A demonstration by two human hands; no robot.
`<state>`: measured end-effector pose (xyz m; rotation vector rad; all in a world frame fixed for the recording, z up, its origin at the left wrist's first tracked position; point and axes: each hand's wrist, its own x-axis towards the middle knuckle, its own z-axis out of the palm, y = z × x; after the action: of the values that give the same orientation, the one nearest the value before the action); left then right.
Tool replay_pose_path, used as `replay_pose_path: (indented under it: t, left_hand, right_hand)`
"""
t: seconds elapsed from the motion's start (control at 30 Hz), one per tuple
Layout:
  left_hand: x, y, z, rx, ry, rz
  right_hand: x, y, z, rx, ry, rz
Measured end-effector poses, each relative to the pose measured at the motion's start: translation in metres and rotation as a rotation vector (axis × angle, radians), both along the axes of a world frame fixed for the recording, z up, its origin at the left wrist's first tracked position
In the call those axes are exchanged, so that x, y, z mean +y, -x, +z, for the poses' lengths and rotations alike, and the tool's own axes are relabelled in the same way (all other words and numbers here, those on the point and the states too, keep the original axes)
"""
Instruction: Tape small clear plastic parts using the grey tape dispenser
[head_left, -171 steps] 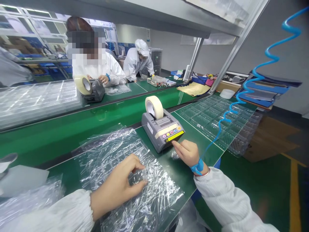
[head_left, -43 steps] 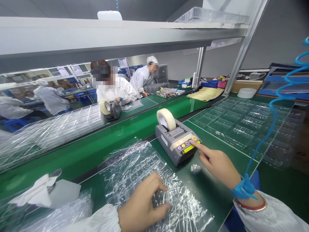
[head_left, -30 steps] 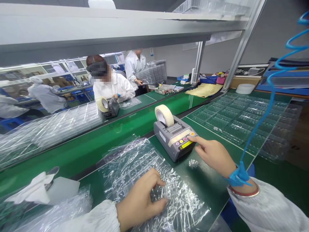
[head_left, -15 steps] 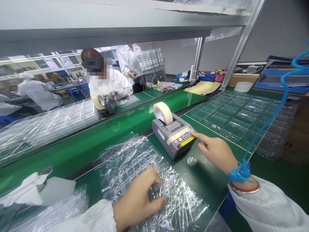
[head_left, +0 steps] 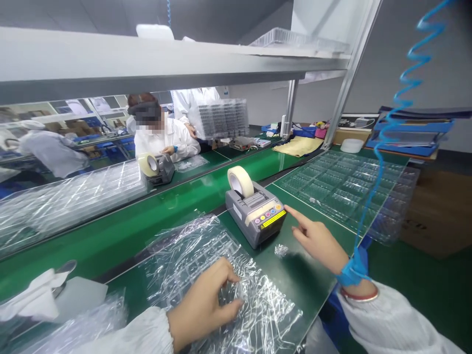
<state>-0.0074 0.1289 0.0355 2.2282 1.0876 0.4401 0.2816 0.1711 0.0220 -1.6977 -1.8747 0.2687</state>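
— At the glossy green surface (head_left: 206,182), seen from the head camera, what is the left hand (head_left: 202,300) on?

— A crinkled clear plastic film (head_left: 258,314) lying over a transparent moulded tray (head_left: 206,250), right in front of the person. Its grip is half closed, with the thumb and fingertips curled toward each other at the film and a small gap between them. Whether a fold is really pinched there, I can't tell.

— And the right hand (head_left: 317,243)?

— Open and empty. The index finger (head_left: 295,216) stretches out while the other fingers curl loosely, and its tip stops just beside the corner of a grey box-shaped electric tape dispenser (head_left: 254,216), which carries a cream paper tape roll (head_left: 240,181). It looks near rather than touching.

— What else lies close to that hand?

— A small crumpled scrap of clear film (head_left: 281,250) sits on the surface just to its left, and a blue wrist strap (head_left: 354,268) circles the wrist.

— What makes for good handling here?

— Light fingertips suit thin film like this; a hard pinch would likely crease or tear it. A straight, extended finger also suits the dispenser's small coloured buttons (head_left: 267,212).
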Motion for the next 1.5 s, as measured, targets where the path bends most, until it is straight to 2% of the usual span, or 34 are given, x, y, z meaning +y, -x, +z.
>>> replay_pose_path:
  t: [0.07,0.17,0.33,0.47,0.7,0.9,1.2,1.5]
  left_hand:
    - [0.000,0.000,0.000,-0.003,-0.018,0.008]
    - [0.000,-0.002,0.001,-0.014,-0.037,0.013]
    - [-0.001,-0.003,0.001,-0.025,-0.068,0.005]
    - [-0.002,-0.004,0.002,-0.018,-0.072,0.004]
    - [-0.003,-0.003,0.002,-0.002,-0.040,-0.001]
    - [-0.002,-0.003,-0.001,0.001,-0.051,-0.022]
    - [0.000,-0.002,-0.005,-0.009,-0.042,-0.032]
    - [0.001,-0.002,-0.003,-0.001,-0.024,-0.031]
  right_hand:
    - [-0.006,0.003,-0.014,0.084,-0.105,-0.039]
    - [-0.008,0.012,-0.031,0.039,-0.286,0.060]
    - [0.005,0.025,-0.039,-0.145,-0.644,0.146]
    - [0.018,0.027,-0.040,-0.203,-0.725,0.214]
    - [0.027,0.022,-0.042,-0.246,-0.841,0.251]
    - [0.034,0.017,-0.045,-0.300,-0.861,0.308]
    - [0.042,0.022,-0.050,-0.298,-0.741,0.339]
    - [0.010,0.009,-0.039,-0.152,-0.571,0.241]
